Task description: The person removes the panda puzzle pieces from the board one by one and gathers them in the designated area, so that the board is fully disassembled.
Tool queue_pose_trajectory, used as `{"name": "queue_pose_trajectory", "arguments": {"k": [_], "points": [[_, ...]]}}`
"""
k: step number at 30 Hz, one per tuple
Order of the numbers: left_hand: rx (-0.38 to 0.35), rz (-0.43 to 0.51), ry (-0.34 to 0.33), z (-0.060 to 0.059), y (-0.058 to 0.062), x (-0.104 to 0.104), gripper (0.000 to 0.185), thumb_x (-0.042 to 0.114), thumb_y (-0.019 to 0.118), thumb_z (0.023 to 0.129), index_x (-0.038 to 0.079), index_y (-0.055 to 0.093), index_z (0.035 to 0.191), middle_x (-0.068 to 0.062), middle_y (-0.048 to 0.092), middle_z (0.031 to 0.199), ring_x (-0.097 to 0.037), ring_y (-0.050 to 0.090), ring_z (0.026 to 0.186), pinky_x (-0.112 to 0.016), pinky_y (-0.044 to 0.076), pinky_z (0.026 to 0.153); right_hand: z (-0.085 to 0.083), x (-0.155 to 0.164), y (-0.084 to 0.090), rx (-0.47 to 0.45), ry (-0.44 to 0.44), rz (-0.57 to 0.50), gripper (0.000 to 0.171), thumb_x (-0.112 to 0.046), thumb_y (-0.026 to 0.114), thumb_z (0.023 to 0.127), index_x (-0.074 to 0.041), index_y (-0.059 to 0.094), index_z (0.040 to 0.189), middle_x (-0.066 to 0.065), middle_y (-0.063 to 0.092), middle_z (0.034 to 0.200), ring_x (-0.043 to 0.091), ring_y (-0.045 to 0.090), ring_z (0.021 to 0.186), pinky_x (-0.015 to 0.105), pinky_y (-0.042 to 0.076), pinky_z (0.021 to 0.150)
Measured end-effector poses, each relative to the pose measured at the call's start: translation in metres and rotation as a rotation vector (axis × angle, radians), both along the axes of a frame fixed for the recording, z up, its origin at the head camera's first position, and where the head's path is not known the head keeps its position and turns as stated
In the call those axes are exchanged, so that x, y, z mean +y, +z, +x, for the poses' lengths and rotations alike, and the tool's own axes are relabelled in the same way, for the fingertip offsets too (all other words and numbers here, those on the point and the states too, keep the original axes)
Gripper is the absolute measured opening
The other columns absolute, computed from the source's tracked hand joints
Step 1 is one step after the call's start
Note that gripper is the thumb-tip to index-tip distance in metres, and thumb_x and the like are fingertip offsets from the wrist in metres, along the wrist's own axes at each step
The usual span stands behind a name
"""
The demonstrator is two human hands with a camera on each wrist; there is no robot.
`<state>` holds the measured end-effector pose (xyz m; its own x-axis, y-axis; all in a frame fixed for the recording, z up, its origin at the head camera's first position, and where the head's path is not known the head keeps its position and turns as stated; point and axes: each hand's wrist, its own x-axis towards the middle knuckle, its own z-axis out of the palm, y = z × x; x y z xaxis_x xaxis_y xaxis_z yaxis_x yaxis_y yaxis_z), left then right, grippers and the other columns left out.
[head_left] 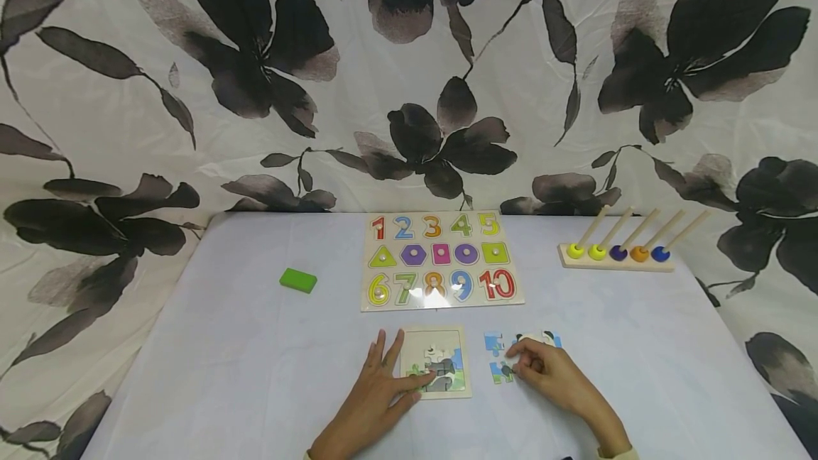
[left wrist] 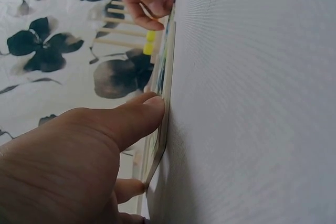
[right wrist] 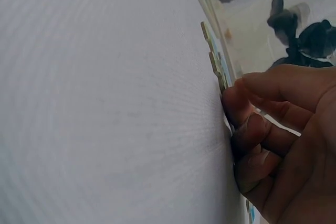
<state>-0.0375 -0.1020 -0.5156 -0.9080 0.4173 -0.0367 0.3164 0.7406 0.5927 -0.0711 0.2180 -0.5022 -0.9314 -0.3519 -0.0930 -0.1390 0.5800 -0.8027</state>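
Note:
A square wooden puzzle tray (head_left: 435, 395) lies near the front middle, with several fitted jigsaw pieces (head_left: 441, 375) in grey, green and blue. My left hand (head_left: 386, 390) rests on its left side, fingers spread, one fingertip over the pieces; in the left wrist view the thumb (left wrist: 142, 116) lies along the tray's edge (left wrist: 169, 87). To the right are loose jigsaw pieces (head_left: 494, 343), some with black-and-white picture parts. Over them is my right hand (head_left: 552, 375), fingers bent and fingertips down at the pieces. Whether it pinches one is hidden.
Behind the tray lies a number-and-shape peg board (head_left: 442, 307). A green block (head_left: 298, 280) is at the left. At the back right stands a wooden stacker (head_left: 616, 265) with upright rods and coloured beads. Floral cloth (head_left: 422, 91) hangs behind the white table (head_left: 211, 346).

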Motion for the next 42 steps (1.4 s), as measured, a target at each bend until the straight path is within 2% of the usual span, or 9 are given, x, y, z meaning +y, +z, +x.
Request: {"name": "queue_pose_trajectory", "arguments": {"k": [8, 15, 19, 23, 26, 35, 42], "points": [[-0.015, 0.033, -0.001, 0.0, 0.001, -0.001, 0.03, 0.035, 0.06, 0.091, 0.042, 0.065, 0.12, -0.021, 0.015, 0.157, -0.048, -0.003, 0.143, -0.062, 0.006, 0.113, -0.001, -0.006, 0.007, 0.022, 0.048, -0.066, 0.01, -0.012, 0.058, 0.096, -0.01, 0.066, 0.101, -0.002, 0.065, 0.085, 0.003, 0.052, 0.066, 0.021, 0.047, 0.059], [-0.04, 0.027, -0.008, -0.001, 0.0, -0.001, 0.031, 0.036, 0.059, 0.091, 0.045, 0.064, 0.12, -0.021, 0.012, 0.158, -0.048, -0.006, 0.143, -0.06, 0.002, 0.114, -0.011, -0.043, 0.024, 0.061, 0.029, -0.047, 0.016, -0.02, 0.06, 0.095, -0.01, 0.068, 0.105, 0.002, 0.068, 0.094, 0.006, 0.056, 0.071, 0.022, 0.05, 0.062], [-0.039, 0.012, -0.016, -0.001, 0.0, -0.001, 0.031, 0.036, 0.059, 0.091, 0.045, 0.064, 0.12, -0.022, 0.012, 0.157, -0.049, -0.006, 0.142, -0.061, 0.002, 0.114, -0.018, -0.067, 0.028, 0.144, 0.065, 0.014, 0.016, -0.014, 0.061, 0.094, -0.009, 0.069, 0.107, -0.001, 0.067, 0.098, 0.007, 0.057, 0.078, 0.023, 0.051, 0.068], [-0.035, 0.006, -0.025, -0.001, 0.001, -0.001, 0.031, 0.036, 0.059, 0.091, 0.044, 0.064, 0.12, -0.023, 0.013, 0.157, -0.05, -0.006, 0.142, -0.061, 0.003, 0.114, -0.023, -0.087, 0.026, 0.235, 0.14, 0.159, 0.018, -0.013, 0.062, 0.092, -0.008, 0.071, 0.107, -0.005, 0.065, 0.097, 0.008, 0.057, 0.086, 0.029, 0.052, 0.077], [-0.027, 0.001, -0.029, -0.001, 0.002, -0.001, 0.031, 0.035, 0.059, 0.091, 0.045, 0.063, 0.12, -0.023, 0.013, 0.157, -0.05, -0.005, 0.142, -0.061, 0.003, 0.114, -0.025, -0.097, 0.023, 0.262, 0.19, 0.244, 0.019, -0.014, 0.061, 0.092, -0.008, 0.072, 0.106, -0.005, 0.064, 0.097, 0.01, 0.056, 0.091, 0.033, 0.051, 0.082], [0.059, -0.003, -0.062, 0.0, 0.001, 0.006, 0.036, 0.027, 0.059, 0.094, 0.043, 0.061, 0.126, -0.022, 0.014, 0.157, -0.051, -0.002, 0.142, -0.064, 0.009, 0.112, -0.028, -0.105, 0.02, 0.212, 0.236, 0.234, 0.022, -0.006, 0.055, 0.093, -0.008, 0.073, 0.105, -0.005, 0.061, 0.092, 0.006, 0.05, 0.084, 0.027, 0.049, 0.076], [0.06, -0.07, -0.101, -0.001, 0.003, 0.02, 0.035, 0.037, 0.054, 0.097, 0.041, 0.056, 0.132, -0.018, 0.007, 0.16, -0.048, -0.007, 0.143, -0.064, 0.009, 0.112, -0.028, -0.106, 0.02, 0.19, 0.238, 0.238, 0.022, -0.007, 0.055, 0.094, -0.008, 0.071, 0.109, -0.004, 0.059, 0.091, 0.005, 0.049, 0.082, 0.027, 0.048, 0.075]]}}
